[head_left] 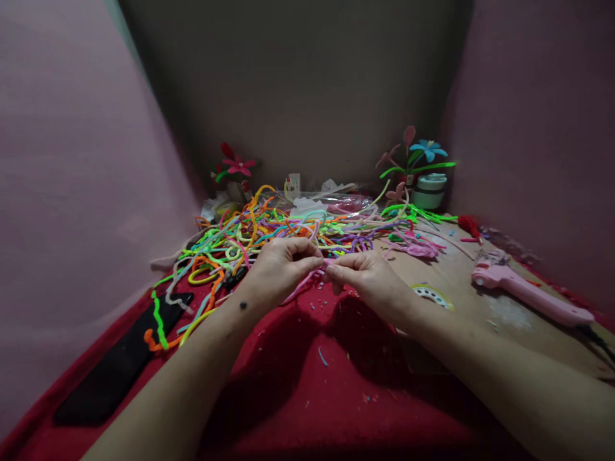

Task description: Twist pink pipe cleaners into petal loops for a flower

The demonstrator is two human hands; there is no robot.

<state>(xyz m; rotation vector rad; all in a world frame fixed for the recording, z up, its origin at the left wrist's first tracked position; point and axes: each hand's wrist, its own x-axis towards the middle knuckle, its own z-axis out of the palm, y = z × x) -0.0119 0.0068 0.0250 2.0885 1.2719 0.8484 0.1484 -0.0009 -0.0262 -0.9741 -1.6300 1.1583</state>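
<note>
A pink pipe cleaner point(304, 282) is held between my two hands over the red cloth. My left hand point(288, 266) pinches it between thumb and fingertips. Just to the right, my right hand point(362, 275) grips the same strand, its fingertips nearly touching those of the left. One stretch of the strand trails down to the left under my left hand; the part inside the fingers is hidden. Behind both hands spreads a tangled heap of coloured pipe cleaners point(259, 224) in orange, green, yellow, purple and more.
A black phone-like slab point(103, 378) lies at left. On the brown board point(480, 346) at right are a pink glue gun point(533, 291) and a yellow-rimmed ring point(432, 294). Pipe-cleaner flowers point(429, 150) and a pale green pot point(430, 191) stand at the back. Small scraps dot the red cloth point(298, 410).
</note>
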